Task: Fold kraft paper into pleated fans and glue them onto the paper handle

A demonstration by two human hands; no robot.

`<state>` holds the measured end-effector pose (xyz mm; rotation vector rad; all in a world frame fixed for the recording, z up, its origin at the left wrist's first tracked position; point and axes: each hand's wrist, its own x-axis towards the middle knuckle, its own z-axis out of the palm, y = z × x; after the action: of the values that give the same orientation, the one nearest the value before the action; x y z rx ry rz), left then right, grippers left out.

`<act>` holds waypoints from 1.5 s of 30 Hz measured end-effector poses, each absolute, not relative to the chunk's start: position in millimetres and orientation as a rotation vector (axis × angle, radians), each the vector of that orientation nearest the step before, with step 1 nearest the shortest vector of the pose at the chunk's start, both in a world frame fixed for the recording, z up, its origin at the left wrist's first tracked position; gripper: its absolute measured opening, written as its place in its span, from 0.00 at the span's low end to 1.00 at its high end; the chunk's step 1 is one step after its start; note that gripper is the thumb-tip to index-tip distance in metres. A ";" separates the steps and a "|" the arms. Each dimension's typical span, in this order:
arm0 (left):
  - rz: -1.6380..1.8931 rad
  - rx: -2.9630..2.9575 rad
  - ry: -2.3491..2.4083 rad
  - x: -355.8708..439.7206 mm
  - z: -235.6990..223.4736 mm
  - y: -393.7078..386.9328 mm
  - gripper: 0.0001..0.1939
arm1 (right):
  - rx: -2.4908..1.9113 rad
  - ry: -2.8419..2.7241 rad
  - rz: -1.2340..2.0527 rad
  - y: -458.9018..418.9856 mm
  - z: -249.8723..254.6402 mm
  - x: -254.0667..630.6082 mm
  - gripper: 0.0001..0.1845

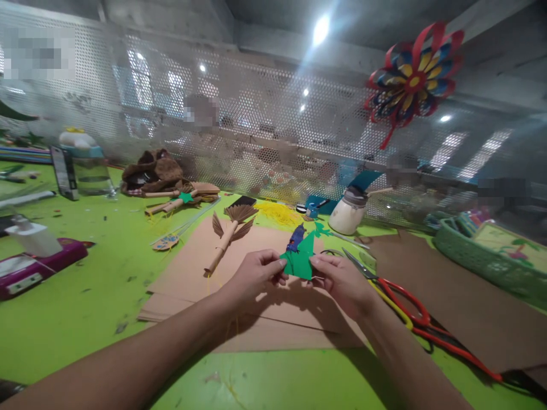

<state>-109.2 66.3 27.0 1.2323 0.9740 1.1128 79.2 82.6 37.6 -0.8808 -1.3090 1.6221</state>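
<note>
Between both hands I hold a piece of green paper, cut to a pointed shape, above a stack of brown paper. My left hand pinches its left edge with thumb and fingers. At the right edge, my right hand is closed on the same piece. Just behind it shows a dark blue cut-out, partly hidden by the green paper. A green leafy cut-out lies farther back. Left of my hands rests a rolled brown paper figure with pleated fans and yellow string.
Red-handled scissors lie by my right forearm, near dark brown sheets and a green basket. A white jar and yellow shreds stand behind. On the left is a purple power strip. Perforated mesh borders the table.
</note>
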 end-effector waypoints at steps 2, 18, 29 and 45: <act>1.108 1.225 0.979 -109.2 26.9 66.4 0.11 | -0.888 -1.295 1.602 83.9 36.5 80.1 0.14; 1.007 1.256 0.884 -105.9 28.3 60.1 0.12 | -0.953 -1.344 1.344 79.0 33.4 71.6 0.13; 0.979 1.351 0.910 -106.5 21.6 66.4 0.12 | -0.896 -1.340 1.490 74.4 30.5 63.1 0.19; 1.057 1.227 0.737 -108.2 26.5 63.9 0.12 | -1.064 -1.500 1.083 68.9 36.4 61.2 0.15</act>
<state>-108.2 63.9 26.5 1.2274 0.7375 1.0571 61.2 68.9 36.4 -1.0641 -1.5001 1.0825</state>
